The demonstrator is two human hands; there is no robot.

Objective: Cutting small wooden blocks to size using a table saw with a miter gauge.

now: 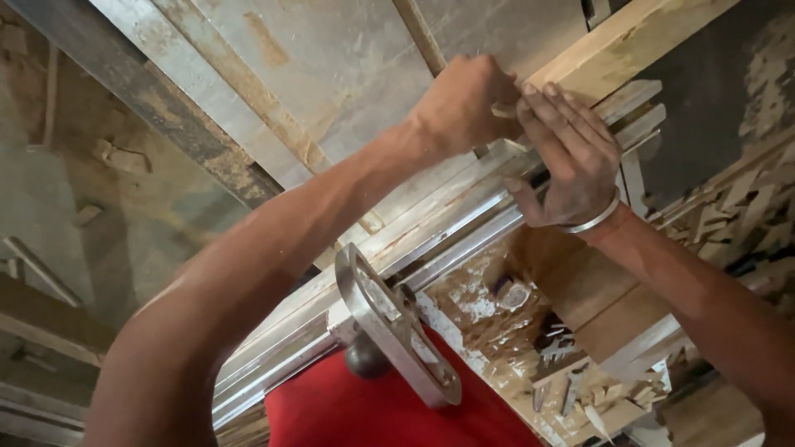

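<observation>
head view: only one camera here, looking down past both arms at a saw bench
left hand (464,103): balled into a fist on top of a pale board (617,45), knuckles up, so I can't tell how much of it is really gripped underneath
right hand (571,157): fingers nearly straight and close together, laid flat against the board's near end, thumb hooked down toward the fence (431,236); pressing rather than holding, I'd say
board: lies across the grey table (331,58), running up to the top right, its near end just under both hands and right beside the fence
fence: long metal rail running diagonally, with a slotted bracket (397,327) and a dark knob (364,360) at the near end
bangle (592,219): metal band on the right wrist, sitting just above the rail
offcuts (737,207): heaps of wood scraps and dust to the right and below
risk 1: both hands are bunched on one small end of the board, so if it jumps or twists, the fingers go with it
risk 2: that bangle could snag on the rail edge or on stock
risk 3: can't see a blade anywhere in the frame, so I can't say how near the hands are to it, which is a worry in itself
risk 4: scraps lying about could foul the board and tilt it off the fence
</observation>
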